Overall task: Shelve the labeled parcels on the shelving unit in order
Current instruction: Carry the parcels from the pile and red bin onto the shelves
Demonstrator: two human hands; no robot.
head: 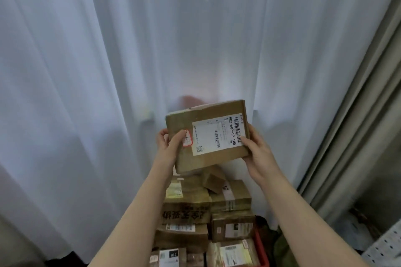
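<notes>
White curtain [108, 50] fills the bkgd; a beige curtain [358, 115] hangs at right.

1. Status: you hold one parcel [208, 134] in mid-air, label side toward you, above the pile [206, 212] in the red crate [261, 249].
2. Grip: left hand [168, 147] and right hand [258, 154] each clasp a side edge, thumbs on the front face. The left thumb partly covers the red-edged sticker [188, 141], so the code can't be read in full.
3. Progress: approx. early stage. No shelved parcel is in view and many boxes remain in the pile.
4. Clearance: open room lies left and overhead. At lower right a white perforated panel [386, 243], poss. part of the shelving, sits close to the crate.
5. Caution: keep the parcel's corners off the curtain folds.
</notes>
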